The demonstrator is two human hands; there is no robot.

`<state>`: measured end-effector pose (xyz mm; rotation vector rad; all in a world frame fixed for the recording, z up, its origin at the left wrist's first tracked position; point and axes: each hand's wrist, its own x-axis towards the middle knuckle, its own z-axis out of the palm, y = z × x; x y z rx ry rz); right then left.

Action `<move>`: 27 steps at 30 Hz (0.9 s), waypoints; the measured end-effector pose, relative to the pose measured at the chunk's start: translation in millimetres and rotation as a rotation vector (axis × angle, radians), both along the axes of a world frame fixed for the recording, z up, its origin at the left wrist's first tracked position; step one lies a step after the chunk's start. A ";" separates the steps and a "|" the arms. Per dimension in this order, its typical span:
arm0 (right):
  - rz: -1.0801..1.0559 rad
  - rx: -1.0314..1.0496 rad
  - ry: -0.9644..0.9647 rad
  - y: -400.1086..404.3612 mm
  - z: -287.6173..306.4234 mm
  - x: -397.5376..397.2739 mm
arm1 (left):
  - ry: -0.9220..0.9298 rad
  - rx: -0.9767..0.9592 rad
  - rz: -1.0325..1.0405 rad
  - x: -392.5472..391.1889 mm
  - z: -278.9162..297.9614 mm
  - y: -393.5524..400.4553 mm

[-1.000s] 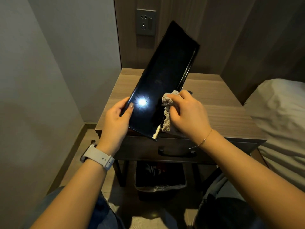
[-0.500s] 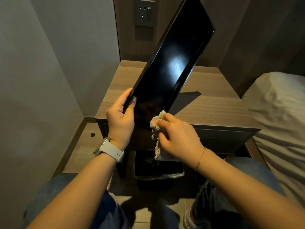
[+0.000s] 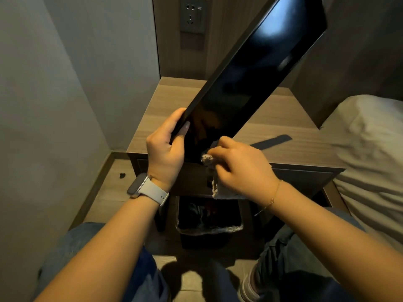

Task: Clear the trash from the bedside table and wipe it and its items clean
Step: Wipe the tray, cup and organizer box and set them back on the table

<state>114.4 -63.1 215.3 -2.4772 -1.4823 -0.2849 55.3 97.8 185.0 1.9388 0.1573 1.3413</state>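
Now black tray (image 3: 246,83) tilted, long axis up-right, btwn both hands.

The tray (image 3: 246,83) has tilted steeper above the table (image 3: 283,136); the cloth (image 3: 207,159) seemingly slid to its lower corner.

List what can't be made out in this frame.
- Black tray: far corner cut off by the head view's top edge.
- Cloth: mostly hidden under the right hand.
- Bin contents: too dark.
- Left hand fingers: behind the tray.
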 end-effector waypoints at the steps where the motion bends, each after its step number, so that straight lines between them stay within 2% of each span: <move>1: 0.015 -0.027 -0.016 0.2 -4.2 -3.3 | 0.000 -0.012 -0.001 0.2 -0.7 0.5; 8: 0.020 -0.120 0.031 -7.1 1.9 -0.2 | -0.031 0.064 0.007 -0.6 -7.6 -5.2; 11: -0.008 -0.068 0.044 -9.5 9.2 3.7 | -0.053 0.081 0.008 0.4 -5.9 -7.1; 16: 0.027 -0.087 -0.011 -6.8 -4.0 -5.0 | -0.026 0.000 0.005 2.0 -5.7 -5.3; 21: 0.005 -0.088 0.082 -11.5 3.2 1.0 | 0.010 -0.071 0.003 2.5 -10.4 -9.0; 24: -0.004 -0.031 0.058 -10.3 7.2 3.2 | 0.003 -0.086 -0.008 2.5 -5.5 -11.6; 27: 0.012 -0.067 0.066 -5.7 1.4 -3.3 | 0.007 -0.116 0.006 4.4 -5.1 -10.4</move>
